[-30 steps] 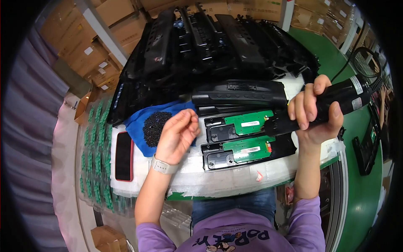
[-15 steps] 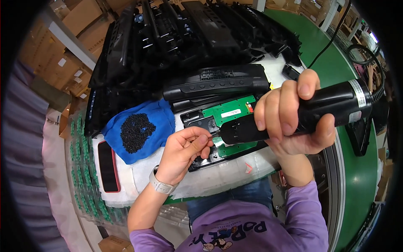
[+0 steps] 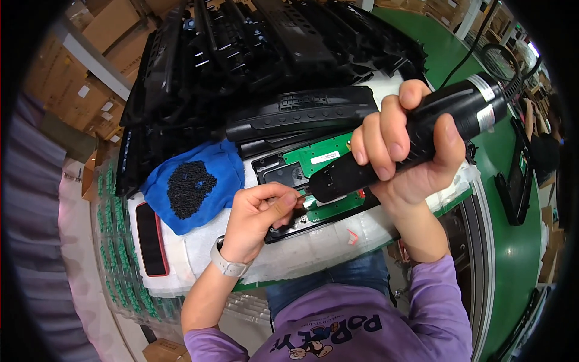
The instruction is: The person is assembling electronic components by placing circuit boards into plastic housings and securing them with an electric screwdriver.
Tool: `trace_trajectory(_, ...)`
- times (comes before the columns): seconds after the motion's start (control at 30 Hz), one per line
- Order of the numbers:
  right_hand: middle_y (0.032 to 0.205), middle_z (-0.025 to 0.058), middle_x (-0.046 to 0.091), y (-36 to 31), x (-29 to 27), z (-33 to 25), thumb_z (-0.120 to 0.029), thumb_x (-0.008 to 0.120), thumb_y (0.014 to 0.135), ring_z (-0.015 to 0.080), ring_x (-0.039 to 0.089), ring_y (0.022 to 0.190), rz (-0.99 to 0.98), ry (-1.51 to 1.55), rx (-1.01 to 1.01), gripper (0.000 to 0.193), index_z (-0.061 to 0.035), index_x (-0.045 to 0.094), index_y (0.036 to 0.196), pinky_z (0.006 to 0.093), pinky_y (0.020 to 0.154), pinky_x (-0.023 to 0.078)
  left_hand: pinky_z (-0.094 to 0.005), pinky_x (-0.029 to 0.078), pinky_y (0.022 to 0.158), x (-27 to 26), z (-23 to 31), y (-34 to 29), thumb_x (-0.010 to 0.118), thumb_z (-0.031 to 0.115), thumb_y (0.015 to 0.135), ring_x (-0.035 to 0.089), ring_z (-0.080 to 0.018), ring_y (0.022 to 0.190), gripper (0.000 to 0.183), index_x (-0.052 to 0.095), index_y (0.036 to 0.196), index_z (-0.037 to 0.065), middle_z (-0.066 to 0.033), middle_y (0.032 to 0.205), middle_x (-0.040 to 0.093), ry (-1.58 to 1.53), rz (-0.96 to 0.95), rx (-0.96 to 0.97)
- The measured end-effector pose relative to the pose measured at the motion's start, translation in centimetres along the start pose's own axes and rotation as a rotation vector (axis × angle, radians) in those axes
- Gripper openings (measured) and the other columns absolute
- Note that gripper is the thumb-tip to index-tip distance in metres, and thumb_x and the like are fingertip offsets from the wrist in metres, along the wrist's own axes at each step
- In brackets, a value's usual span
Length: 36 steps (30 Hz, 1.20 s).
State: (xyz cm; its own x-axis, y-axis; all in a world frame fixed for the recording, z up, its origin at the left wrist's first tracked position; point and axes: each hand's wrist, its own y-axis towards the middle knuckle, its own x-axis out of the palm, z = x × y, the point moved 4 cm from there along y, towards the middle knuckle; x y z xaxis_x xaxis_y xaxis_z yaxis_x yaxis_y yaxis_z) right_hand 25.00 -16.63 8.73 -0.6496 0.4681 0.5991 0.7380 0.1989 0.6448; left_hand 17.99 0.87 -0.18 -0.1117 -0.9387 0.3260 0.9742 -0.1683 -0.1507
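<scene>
My right hand [image 3: 410, 151] is wrapped round a black electric screwdriver [image 3: 464, 108], its tip pointing left. At that tip, my left hand [image 3: 256, 220] closes thumb and forefinger in a pinch; whatever lies between them is too small to make out. Below both hands, a green circuit board [image 3: 298, 158] sits in a flat black plastic housing [image 3: 265, 169]; the screwdriver and fingers hide part of it. To the left of my left hand, a blue cloth [image 3: 229, 160] bears a heap of small black screws [image 3: 190, 188].
Long black plastic housings [image 3: 301, 114] lie behind the board, with a large pile of black parts [image 3: 253, 48] farther back. A red-edged phone [image 3: 152, 240] rests at the left, beside clear trays of green parts [image 3: 120, 247]. A cable [image 3: 479, 36] hangs at the upper right.
The rear end of the screwdriver has swung up and to the left with my right hand, so the tool tilts more. My left hand keeps its pinch near the tip.
</scene>
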Motion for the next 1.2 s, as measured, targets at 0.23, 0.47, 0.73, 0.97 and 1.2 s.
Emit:
trace_trajectory(0.23, 0.059, 0.0016, 0.045, 0.4, -0.3, 0.4, -0.038, 0.049, 0.087, 0.0113, 0.04, 0.04, -0.031, -0.153, 0.176, 0.037, -0.0039, 0.044, 0.101, 0.0289, 0.047, 0.04, -0.015, 0.028, 0.048, -0.4, 0.6, -0.2, 0.062, 0.013, 0.087, 0.038, 0.0015, 0.055, 0.013, 0.066, 0.087, 0.0, 0.0049, 0.069, 0.059, 0.235, 0.254, 0.095)
trace_trajectory(0.47, 0.053, 0.0053, 0.042, 0.5, -0.2, 2.0, -0.018, 0.056, 0.081, 0.0115, 0.039, 0.038, 0.068, -0.498, 0.256, 0.027, 0.0008, 0.044, 0.096, 0.0245, 0.038, 0.033, -0.0144, 0.03, 0.052, 0.0, 0.3, -0.1, 0.063, 0.002, 0.084, 0.04, 0.0022, 0.059, 0.011, 0.063, 0.094, -0.002, 0.0056, 0.07, 0.056, 0.196, 0.201, 0.088)
trace_trajectory(0.73, 0.054, 0.0057, 0.045, 0.5, -0.1, 3.1, -0.017, 0.06, 0.078, 0.0123, 0.042, 0.039, 0.067, -0.516, 0.287, 0.028, 0.0012, 0.046, 0.094, 0.0243, 0.039, 0.035, -0.0136, 0.03, 0.052, 0.3, -0.6, 0.1, 0.061, -0.001, 0.083, 0.04, 0.0022, 0.059, 0.011, 0.062, 0.094, -0.003, 0.0068, 0.068, 0.052, 0.255, 0.128, 0.085)
trace_trajectory(0.97, 0.056, 0.0059, 0.046, 0.4, 0.3, 3.3, -0.016, 0.061, 0.078, 0.0119, 0.042, 0.041, 0.061, -0.553, 0.276, 0.028, 0.0015, 0.046, 0.094, 0.0245, 0.038, 0.036, -0.014, 0.032, 0.051, 0.3, -0.4, 0.1, 0.061, 0.002, 0.085, 0.042, 0.0011, 0.058, 0.01, 0.062, 0.094, -0.003, 0.0052, 0.068, 0.053, 0.263, 0.121, 0.105)
trace_trajectory(1.2, 0.057, 0.0022, 0.043, 0.3, -0.1, 2.0, -0.033, 0.054, 0.085, 0.0108, 0.038, 0.039, -0.017, -0.286, 0.18, 0.037, -0.003, 0.043, 0.103, 0.027, 0.043, 0.036, -0.0159, 0.037, 0.048, -0.2, 0.2, -0.1, 0.057, 0.008, 0.089, 0.051, -0.0041, 0.056, 0.014, 0.061, 0.096, -0.003, -0.0069, 0.084, 0.065, 0.194, 0.151, 0.13)
